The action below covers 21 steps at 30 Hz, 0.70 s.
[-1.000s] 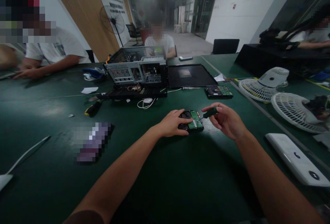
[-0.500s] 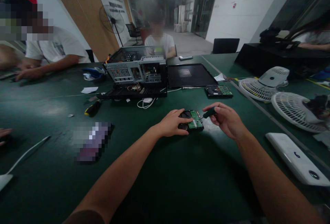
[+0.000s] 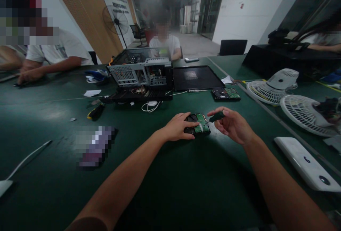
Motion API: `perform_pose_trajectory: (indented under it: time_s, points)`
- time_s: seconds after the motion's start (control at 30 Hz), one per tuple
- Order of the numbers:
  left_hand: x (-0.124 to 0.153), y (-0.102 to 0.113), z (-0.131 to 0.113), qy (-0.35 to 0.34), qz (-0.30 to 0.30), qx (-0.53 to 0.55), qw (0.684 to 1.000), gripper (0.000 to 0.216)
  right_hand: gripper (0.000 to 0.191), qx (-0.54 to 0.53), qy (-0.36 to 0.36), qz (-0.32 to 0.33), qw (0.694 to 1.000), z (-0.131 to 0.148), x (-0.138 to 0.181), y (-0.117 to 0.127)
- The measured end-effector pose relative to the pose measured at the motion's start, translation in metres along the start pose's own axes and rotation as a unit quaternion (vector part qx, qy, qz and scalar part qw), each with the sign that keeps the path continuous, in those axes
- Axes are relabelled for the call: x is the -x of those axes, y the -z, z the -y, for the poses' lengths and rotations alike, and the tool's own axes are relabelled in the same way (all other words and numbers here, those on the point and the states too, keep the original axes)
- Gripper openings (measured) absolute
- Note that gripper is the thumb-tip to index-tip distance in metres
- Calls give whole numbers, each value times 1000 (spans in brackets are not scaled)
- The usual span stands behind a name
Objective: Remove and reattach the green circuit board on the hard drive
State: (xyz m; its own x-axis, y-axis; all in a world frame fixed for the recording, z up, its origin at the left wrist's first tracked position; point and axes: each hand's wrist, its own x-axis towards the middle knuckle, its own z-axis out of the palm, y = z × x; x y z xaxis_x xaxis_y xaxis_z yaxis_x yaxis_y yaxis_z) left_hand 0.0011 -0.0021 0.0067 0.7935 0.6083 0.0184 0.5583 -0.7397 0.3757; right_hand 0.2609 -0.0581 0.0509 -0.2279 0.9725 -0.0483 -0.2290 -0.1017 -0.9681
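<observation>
A hard drive [image 3: 201, 128] lies flat on the green table, its green circuit board facing up. My left hand [image 3: 179, 127] grips it from the left side, with the thumb at the near edge and fingers over the top. In my right hand [image 3: 234, 124] is a screwdriver [image 3: 216, 116] with a dark green handle, pinched between thumb and fingers. Its thin shaft slants down to the left, and the tip meets the circuit board near its right part. Whether the tip sits in a screw is too small to tell.
Behind the drive stands an opened computer case [image 3: 141, 73], with a black side panel [image 3: 195, 77] beside it. A second hard drive [image 3: 226, 94] lies farther back. Fan parts [image 3: 306, 114] and a white casing [image 3: 306, 163] are at right; another screwdriver [image 3: 96, 111] and a phone [image 3: 98, 147] at left. People sit around the table.
The fingers of my right hand have shifted slightly on the screwdriver handle, and the handle has moved a little. My left hand and the hard drive stay in place.
</observation>
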Motion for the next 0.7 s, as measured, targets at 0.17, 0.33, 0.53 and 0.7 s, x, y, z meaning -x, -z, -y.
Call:
perform_pose_trajectory:
  time_s: [0.17,0.33,0.53,0.7]
  points:
    - [0,1,-1,4,3,5,1000,68,23,-19,-9,-23,1000,1,0,-3]
    - [0,-1,1,4,2,10,1000,69,31,39,4,-36,999,-3,-3,4]
    - [-1,-3,2,7,-1,9,1000,69,22,56,37,-61,996,-7,-6,8]
    - [-1,-2,1,4,-1,4,1000,68,18,45,23,-55,997,-5,-4,4]
